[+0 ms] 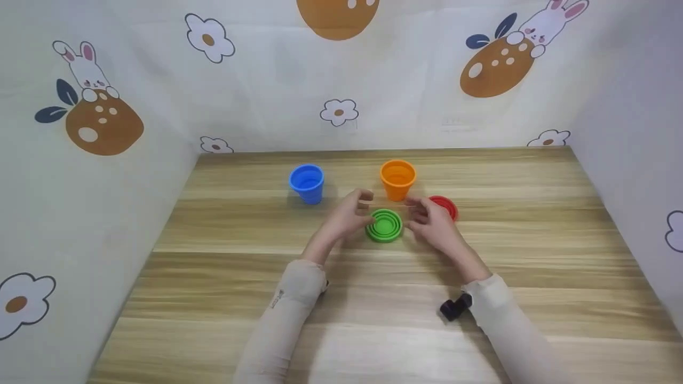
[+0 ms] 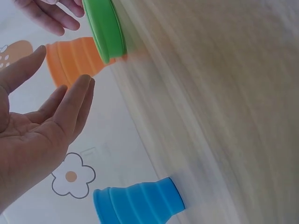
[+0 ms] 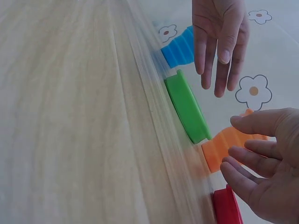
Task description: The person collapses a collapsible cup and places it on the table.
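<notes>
A green collapsible cup (image 1: 384, 225), folded flat into rings, lies on the table between the two hands. To its left, my left hand (image 1: 348, 216) has its thumb and fingers spread and holds nothing. On the other side, my right hand (image 1: 431, 224) hovers with loosely bent fingers, also holding nothing. An orange cup (image 1: 398, 180), pulled up to full height, stands just behind the green one. A flattened red cup (image 1: 445, 207) lies partly hidden behind the right hand. The extended blue cup (image 1: 308, 184) stands upright at the back left.
The wood-grain table (image 1: 224, 298) meets a printed cloth backdrop (image 1: 267, 80) along its far edge. Similar cloth walls rise at both sides. A black wrist-camera piece (image 1: 453, 308) sticks out by the right sleeve, low over the table.
</notes>
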Motion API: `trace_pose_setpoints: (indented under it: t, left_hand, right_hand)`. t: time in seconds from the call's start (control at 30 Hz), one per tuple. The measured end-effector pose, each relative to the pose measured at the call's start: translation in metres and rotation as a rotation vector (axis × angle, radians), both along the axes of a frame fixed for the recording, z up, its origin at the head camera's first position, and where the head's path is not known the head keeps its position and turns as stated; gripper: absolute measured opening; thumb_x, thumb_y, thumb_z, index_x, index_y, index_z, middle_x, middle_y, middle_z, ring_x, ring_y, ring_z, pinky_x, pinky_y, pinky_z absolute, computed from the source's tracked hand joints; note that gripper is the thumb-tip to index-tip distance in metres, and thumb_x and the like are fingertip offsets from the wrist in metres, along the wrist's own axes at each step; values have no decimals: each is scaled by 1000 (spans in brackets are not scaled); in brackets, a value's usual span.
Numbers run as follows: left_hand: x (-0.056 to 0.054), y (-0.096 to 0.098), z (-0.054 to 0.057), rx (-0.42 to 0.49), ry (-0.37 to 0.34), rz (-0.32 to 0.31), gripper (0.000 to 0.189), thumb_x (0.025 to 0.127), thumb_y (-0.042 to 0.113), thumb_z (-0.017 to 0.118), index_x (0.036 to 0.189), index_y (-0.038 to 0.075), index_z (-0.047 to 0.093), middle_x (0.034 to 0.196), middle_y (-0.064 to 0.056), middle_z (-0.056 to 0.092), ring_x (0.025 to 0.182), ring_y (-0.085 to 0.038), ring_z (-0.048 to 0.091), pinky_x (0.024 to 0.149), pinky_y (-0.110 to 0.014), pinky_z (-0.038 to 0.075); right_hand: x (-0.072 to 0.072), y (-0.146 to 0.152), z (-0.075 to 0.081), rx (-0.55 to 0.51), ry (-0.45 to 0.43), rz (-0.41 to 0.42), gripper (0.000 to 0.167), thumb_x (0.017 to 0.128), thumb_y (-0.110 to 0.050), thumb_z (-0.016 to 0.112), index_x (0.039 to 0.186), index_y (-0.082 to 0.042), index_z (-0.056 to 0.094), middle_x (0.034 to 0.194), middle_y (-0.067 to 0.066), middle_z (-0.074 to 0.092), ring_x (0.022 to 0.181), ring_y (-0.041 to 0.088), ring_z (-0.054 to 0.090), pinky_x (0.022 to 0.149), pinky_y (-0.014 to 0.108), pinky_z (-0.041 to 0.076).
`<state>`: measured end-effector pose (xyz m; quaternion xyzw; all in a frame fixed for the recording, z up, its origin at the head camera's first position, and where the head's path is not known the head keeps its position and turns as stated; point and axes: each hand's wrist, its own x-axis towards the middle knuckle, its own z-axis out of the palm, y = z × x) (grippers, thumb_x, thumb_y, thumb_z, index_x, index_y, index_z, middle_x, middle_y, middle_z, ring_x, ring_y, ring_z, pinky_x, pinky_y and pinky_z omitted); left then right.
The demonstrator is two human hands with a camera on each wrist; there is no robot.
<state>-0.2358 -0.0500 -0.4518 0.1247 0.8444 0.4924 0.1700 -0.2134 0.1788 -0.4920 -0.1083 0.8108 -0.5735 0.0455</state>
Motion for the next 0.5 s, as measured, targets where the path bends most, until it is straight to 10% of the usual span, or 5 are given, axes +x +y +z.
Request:
trace_pose_setpoints:
  t: [0.5]
  left_hand:
    - [-5,3,2,25,50,37,53,90,1,66,139,-1,47,144,-19,52,133,-35,53,113,-43,45]
  right_hand:
    - [-6,6,7,1,41,-128,54,88,8,66,138,10,46,140,30,53,131,43,52,111,47,46]
